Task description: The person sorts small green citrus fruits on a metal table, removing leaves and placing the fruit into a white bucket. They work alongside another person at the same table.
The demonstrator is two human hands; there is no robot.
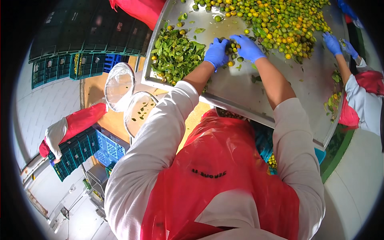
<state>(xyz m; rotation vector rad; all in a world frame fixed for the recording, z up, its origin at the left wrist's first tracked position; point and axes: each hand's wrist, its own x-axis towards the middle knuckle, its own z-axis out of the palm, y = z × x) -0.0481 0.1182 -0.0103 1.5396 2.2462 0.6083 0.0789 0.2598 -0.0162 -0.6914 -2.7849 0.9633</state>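
My left hand [216, 54] and my right hand [247, 48], both in blue gloves, are bent inward over a metal sorting table [270, 87]. Between them lies a small cluster of green and yellow citrus fruits [233, 51], and the fingertips reach its edges. Whether any fruit is gripped is hidden under the gloves. Just left of my left hand is a heap of green leaves [177, 51] with a few fruits in it. Beyond my right hand spreads a large pile of small green, yellow and orange citrus fruits [282, 27].
Raised rims edge the table. At right, a co-worker's gloved hands [332, 43] reach over it. Two lined hoops [120, 87] [139, 112] stand left of me. Stacked crates [87, 64] and another person [82, 121] beside crates [76, 151] are farther left.
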